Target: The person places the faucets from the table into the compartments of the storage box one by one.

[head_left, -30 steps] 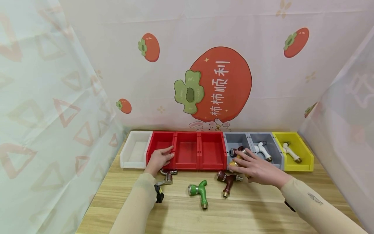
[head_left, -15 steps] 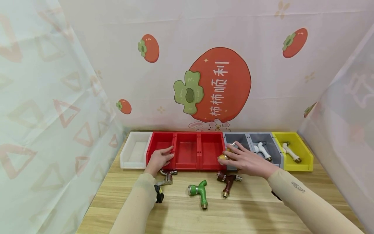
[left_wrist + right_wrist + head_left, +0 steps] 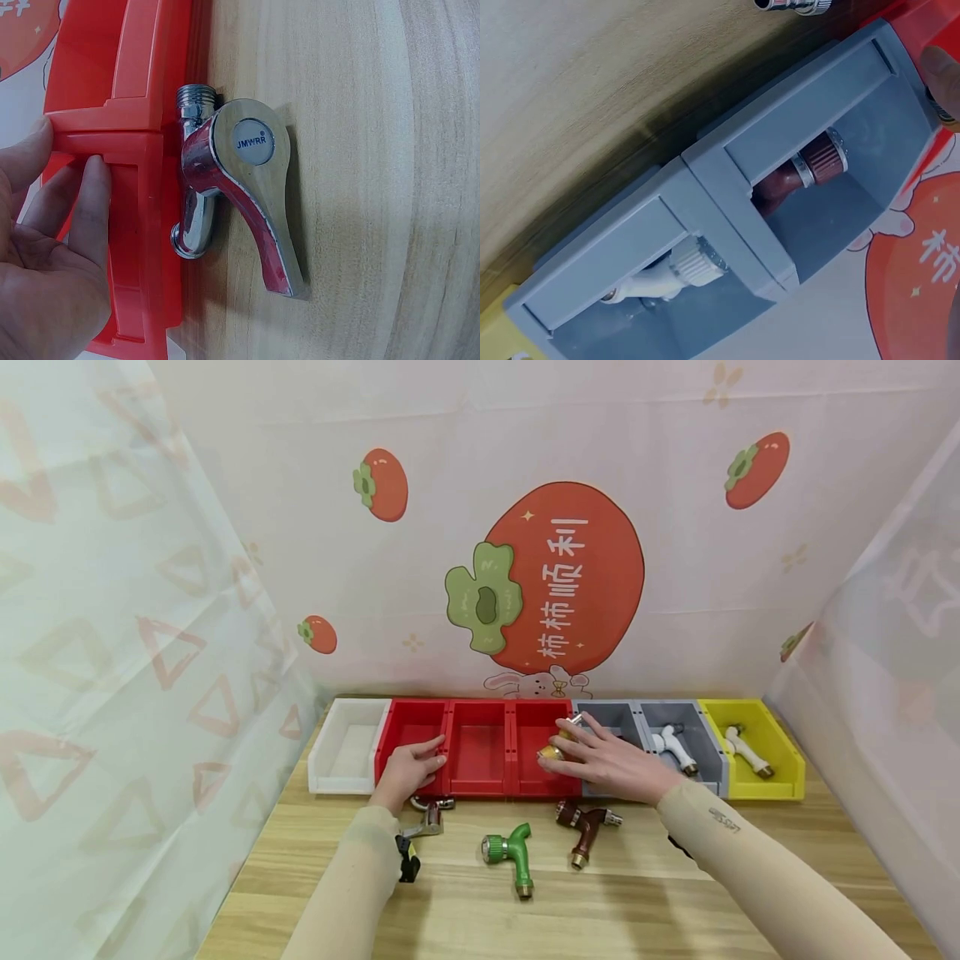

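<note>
My right hand (image 3: 611, 766) holds a yellow faucet (image 3: 552, 752) with a chrome end, above the rightmost red bin (image 3: 536, 785); the fingers cover much of it. My left hand (image 3: 408, 770) pinches the dividing wall between the left and middle red bins (image 3: 105, 120), thumb on one side and fingers on the other. Just in front of that hand, a chrome and red lever faucet (image 3: 225, 161) lies on the table. A green faucet (image 3: 517, 853) and a dark brown faucet (image 3: 587, 828) lie farther right on the wood.
A white bin (image 3: 348, 781) stands at the row's left end. Of two grey bins (image 3: 735, 202), one contains a brown faucet (image 3: 810, 171), the other a white faucet (image 3: 671, 276). The yellow bin (image 3: 787, 781) at the right end holds another white faucet (image 3: 746, 752).
My right hand has moved left with the yellow faucet, from over the grey bin to over the rightmost red bin. The left hand has stayed in place.
</note>
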{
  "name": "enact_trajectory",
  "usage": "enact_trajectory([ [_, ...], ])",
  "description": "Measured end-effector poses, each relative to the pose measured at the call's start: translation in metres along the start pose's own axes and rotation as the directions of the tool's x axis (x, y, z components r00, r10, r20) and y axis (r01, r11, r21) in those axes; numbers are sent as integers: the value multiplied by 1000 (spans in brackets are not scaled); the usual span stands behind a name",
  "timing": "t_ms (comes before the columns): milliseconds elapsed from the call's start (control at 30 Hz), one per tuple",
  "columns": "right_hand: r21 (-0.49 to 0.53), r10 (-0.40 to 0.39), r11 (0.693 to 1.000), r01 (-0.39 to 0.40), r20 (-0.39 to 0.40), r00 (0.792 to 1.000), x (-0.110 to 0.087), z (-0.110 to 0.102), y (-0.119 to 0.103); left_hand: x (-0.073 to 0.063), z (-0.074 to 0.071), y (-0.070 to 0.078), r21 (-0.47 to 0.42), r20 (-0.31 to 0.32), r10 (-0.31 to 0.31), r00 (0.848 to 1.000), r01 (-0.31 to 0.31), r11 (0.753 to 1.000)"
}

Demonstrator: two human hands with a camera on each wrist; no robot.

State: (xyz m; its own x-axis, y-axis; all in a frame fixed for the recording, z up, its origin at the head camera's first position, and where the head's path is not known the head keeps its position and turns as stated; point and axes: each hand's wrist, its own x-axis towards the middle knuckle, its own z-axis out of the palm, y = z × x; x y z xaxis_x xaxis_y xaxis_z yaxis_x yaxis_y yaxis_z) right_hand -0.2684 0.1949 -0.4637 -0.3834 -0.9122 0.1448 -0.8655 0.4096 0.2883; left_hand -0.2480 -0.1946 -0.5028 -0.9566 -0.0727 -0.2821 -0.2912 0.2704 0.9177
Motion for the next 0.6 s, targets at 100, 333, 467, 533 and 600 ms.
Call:
enact_trajectory([
  [100, -5, -7, 1000, 7, -13, 1000, 5, 4, 0, -1, 0, 1, 7, -4, -1, 1000, 2, 1000],
  [333, -50, -48, 998, 46, -41, 998, 14, 9, 1, -1, 0, 1, 10, -5, -5, 1000, 5, 1000],
  [467, -54, -47, 998, 44, -41, 998, 19, 8, 0, 0, -1, 0, 4, -5, -1, 1000, 2, 1000],
  [533, -46, -45, 998, 43, -44, 998, 21, 9, 0, 1, 0, 0, 10, -4, 0, 1000, 0, 1000],
  [600, -41, -43, 998, 42, -45, 998, 24, 10, 0, 1, 0, 0, 14, -2, -2, 1000, 3, 1000],
])
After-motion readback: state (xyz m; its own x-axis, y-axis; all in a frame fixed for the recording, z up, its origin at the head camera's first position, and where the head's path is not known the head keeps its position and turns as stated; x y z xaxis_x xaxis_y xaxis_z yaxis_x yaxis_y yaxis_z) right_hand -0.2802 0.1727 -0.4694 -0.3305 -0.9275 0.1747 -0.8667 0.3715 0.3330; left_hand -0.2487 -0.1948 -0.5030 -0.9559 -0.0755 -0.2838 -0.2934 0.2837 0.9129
